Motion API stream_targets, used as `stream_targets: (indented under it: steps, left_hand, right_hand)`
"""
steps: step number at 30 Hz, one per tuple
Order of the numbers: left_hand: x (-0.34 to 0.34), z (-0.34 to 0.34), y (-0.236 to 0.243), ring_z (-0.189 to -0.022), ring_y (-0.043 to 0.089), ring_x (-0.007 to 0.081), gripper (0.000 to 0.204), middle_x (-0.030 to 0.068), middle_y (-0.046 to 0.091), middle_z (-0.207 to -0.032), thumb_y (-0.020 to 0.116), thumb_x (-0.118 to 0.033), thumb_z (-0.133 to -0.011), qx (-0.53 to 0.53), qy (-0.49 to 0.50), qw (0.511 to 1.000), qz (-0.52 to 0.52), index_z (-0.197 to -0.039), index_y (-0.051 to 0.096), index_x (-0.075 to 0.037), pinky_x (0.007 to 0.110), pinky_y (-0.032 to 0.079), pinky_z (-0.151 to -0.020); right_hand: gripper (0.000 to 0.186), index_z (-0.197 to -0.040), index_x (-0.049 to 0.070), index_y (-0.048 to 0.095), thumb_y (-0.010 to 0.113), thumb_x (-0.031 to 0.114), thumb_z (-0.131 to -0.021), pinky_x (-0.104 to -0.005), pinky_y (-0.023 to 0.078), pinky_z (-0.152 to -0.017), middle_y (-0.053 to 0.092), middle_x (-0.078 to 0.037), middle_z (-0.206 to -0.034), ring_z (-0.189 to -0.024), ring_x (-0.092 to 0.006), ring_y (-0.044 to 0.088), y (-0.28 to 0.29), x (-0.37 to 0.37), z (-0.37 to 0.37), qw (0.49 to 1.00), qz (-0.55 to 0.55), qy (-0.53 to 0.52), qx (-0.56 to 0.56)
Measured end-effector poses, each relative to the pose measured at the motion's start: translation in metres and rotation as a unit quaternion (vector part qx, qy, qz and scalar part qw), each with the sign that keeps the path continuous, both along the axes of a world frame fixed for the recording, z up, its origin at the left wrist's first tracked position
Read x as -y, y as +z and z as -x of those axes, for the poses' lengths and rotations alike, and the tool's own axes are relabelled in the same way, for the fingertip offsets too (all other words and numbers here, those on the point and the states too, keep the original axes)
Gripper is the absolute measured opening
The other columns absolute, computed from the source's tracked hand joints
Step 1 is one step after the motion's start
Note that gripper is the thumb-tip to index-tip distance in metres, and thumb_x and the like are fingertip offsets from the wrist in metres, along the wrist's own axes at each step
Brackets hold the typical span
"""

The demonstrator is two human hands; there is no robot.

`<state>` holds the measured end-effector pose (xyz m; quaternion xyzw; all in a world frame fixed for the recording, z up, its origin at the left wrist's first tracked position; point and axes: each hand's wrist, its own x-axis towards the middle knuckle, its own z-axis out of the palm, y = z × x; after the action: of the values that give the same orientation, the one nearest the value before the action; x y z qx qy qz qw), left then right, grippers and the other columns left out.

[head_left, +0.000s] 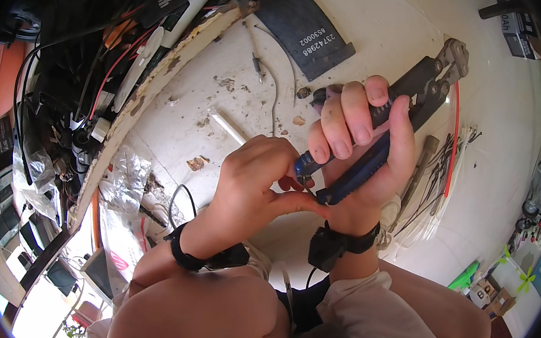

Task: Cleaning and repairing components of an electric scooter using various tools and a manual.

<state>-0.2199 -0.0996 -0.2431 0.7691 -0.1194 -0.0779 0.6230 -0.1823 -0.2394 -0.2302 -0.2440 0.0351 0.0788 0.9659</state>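
Pliers with blue handle ends, dark arms and a linked metal head (453, 61) rest in my right hand (358, 135). Its fingers wrap over one handle and the thumb lies along the other, with the head pointing up and to the right. My left hand (256, 181) is closed at the lower handle ends, its thumb and fingertips touching them. A small thin metal piece shows between the handle ends there. Part of what the left fingers grip is hidden. Just left of my left hand, a white stick-like tube (228, 126) lies on the stained pale surface.
A black printed flap (306, 32) lies at the far side. A thin grey cable (271, 91) runs below it. To the right are a red wire (453, 141), a metal rod (425, 159) and several white and dark strips. Cluttered cables and parts fill the left, beyond a chipped edge (137, 101).
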Motion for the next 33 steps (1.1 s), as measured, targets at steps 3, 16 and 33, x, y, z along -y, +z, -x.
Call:
stream_targets:
  steps: [3, 16, 33]
  left_hand:
    - [0.002, 0.008, -0.004, -0.061, 0.055, 0.0187, 0.045, 0.0067, 0.059, -0.078, 0.086, -0.018, -0.052, 0.001, 0.012, 1.0, -0.012, -0.084, 0.058, -0.003, 0.028, 0.044, -0.055]
    - [0.031, -0.003, -0.01, -0.083, 0.057, 0.018, 0.081, 0.0105, 0.056, -0.103, 0.087, -0.009, -0.055, 0.071, 0.045, 0.996, -0.005, -0.125, 0.047, -0.002, 0.029, 0.046, -0.073]
    - [0.003, 0.0, -0.012, -0.069, 0.048, 0.0076, 0.017, 0.0016, 0.055, -0.076, 0.048, -0.019, -0.097, -0.324, -0.03, 0.921, 0.212, -0.091, 0.052, -0.004, 0.022, 0.04, -0.064]
  right_hand:
    - [0.026, -0.093, 0.012, 0.043, 0.032, 0.036, -0.099, -0.0306, 0.04, -0.056, 0.039, 0.001, -0.068, -0.059, -0.0126, 0.041, 0.002, 0.0, -0.001, 0.999, 0.036, -0.008, 0.004]
    - [0.025, -0.094, 0.01, 0.047, 0.038, 0.033, -0.097, -0.0366, 0.041, -0.062, 0.043, -0.003, -0.068, -0.061, -0.0172, 0.044, -0.014, 0.015, -0.005, 0.987, 0.089, -0.132, -0.034]
    - [0.025, -0.094, 0.008, 0.044, 0.04, 0.032, -0.096, -0.0375, 0.043, -0.061, 0.044, -0.005, -0.07, -0.061, -0.018, 0.046, -0.018, -0.005, -0.011, 0.98, 0.141, -0.136, 0.032]
